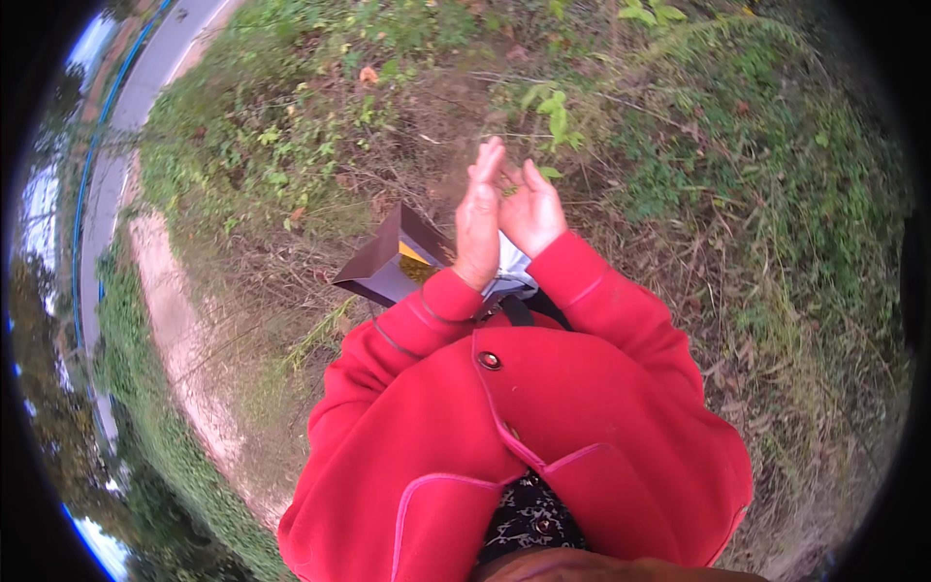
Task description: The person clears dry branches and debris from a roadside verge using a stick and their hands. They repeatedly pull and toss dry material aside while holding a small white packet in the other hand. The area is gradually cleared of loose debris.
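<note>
My left hand [478, 225] is held upright and flat, edge towards me, its palm facing my other hand. My right hand [534, 207] is cupped beside it, palm up, fingers slightly curled. Small green plant bits [510, 190] lie in the right palm near the left fingers. Part of the left palm is hidden. A dark brown paper bag [374, 254] with a pale inside hangs below my left forearm, its thin cord looped over the red sleeve [436, 305]. Something golden yellow [416, 265] shows in the bag. Below my wrists is a white thing [513, 258], mostly covered.
Dry grass and bare soil [444, 109] lie ahead, with a leafy green sprig [556, 116] just beyond my hands. Low green plants [691, 160] spread to the right. On the left run a sandy strip [171, 313] and a paved road [134, 102] with a blue rail [94, 145].
</note>
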A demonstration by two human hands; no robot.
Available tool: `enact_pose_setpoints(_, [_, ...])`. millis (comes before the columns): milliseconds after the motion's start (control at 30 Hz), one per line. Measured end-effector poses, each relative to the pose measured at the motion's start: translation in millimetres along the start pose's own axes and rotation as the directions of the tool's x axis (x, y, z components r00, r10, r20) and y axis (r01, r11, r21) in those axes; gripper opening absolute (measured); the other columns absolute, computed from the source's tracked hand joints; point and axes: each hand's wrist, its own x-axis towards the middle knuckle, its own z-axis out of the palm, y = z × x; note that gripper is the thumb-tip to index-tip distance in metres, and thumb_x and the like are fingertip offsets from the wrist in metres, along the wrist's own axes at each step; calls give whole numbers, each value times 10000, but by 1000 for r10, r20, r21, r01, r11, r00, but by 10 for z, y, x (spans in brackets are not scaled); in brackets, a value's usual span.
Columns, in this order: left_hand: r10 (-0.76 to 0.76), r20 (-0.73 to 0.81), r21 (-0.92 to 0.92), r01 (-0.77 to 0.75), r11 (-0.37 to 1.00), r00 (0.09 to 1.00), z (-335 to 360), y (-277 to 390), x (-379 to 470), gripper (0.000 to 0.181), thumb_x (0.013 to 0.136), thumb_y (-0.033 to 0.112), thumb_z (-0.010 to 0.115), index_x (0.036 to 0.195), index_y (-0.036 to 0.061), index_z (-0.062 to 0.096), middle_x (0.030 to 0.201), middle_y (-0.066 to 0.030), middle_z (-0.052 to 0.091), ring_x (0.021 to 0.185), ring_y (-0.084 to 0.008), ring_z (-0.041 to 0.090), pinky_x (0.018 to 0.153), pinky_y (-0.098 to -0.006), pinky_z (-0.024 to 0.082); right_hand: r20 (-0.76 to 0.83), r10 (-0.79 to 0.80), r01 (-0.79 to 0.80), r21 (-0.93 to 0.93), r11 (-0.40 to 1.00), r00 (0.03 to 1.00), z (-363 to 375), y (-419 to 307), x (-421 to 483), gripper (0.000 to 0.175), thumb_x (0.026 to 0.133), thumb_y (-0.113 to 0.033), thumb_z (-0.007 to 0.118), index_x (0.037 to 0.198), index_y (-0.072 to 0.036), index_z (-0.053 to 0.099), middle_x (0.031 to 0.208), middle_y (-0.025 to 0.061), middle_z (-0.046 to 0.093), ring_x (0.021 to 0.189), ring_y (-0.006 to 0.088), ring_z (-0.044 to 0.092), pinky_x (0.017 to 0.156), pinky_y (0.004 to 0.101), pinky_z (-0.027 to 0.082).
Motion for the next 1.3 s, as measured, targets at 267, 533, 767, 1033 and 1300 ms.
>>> enact_pose_setpoints(267, [-359, -208, -486, 222, 845, 910, 71, -167, 80, 511, 970, 341, 293, 1318, -31, 309, 1348, -141, 372, 1280, -218, 310, 1067, -338, 223, -108, -110, 110, -2, 994, 988, 277, -59, -144, 559, 895, -478, 421, 1133, 24, 473, 1140, 186, 517, 1116, 313, 475, 1000, 427, 357])
enact_pose_setpoints(533, [-648, 263, -859, 479, 179, 715, 72, -831, -78, 439, 944, 385, 304, 1133, 31, 481, 1097, -122, 534, 1086, -247, 490, 975, -390, 370, 68, -464, 329, -795, 509, 883, 405, 255, -224, 343, 926, -291, 447, 970, 17, 593, 1002, 118, 601, 990, 195, 525, 939, 319, 377])
enact_pose_setpoints(767, [-536, 388, -795, 566, 216, 749, 132, -990, -144, 370, 951, 324, 345, 1175, 44, 439, 1135, -98, 506, 1083, -238, 489, 985, -393, 373, 552, -399, 499, -834, -237, 732, 240, -9, -278, 215, 879, -170, 503, 991, -27, 617, 1039, 114, 591, 1044, 247, 522, 983, 324, 330])
enact_pose_setpoints(1033, [-752, 451, -737, 675, -11, 480, 209, -836, 15, 190, 948, 199, 410, 1009, 40, 494, 871, -60, 503, 765, -165, 470, 709, -288, 432, 193, -776, 325, -946, 16, 601, -27, -1343, -413, 253, 885, -205, 525, 1015, -7, 611, 932, 78, 628, 916, 168, 588, 820, 311, 465])
enact_pose_setpoints(1300, [-783, 487, -679, 732, -60, 387, 201, -855, 52, 191, 949, 211, 411, 989, 42, 492, 836, -47, 484, 746, -156, 454, 671, -274, 420, -375, -807, 399, -725, 562, 457, -625, -3060, -112, 338, 924, -166, 402, 1181, 45, 465, 1133, 171, 553, 984, 270, 575, 834, 376, 484])
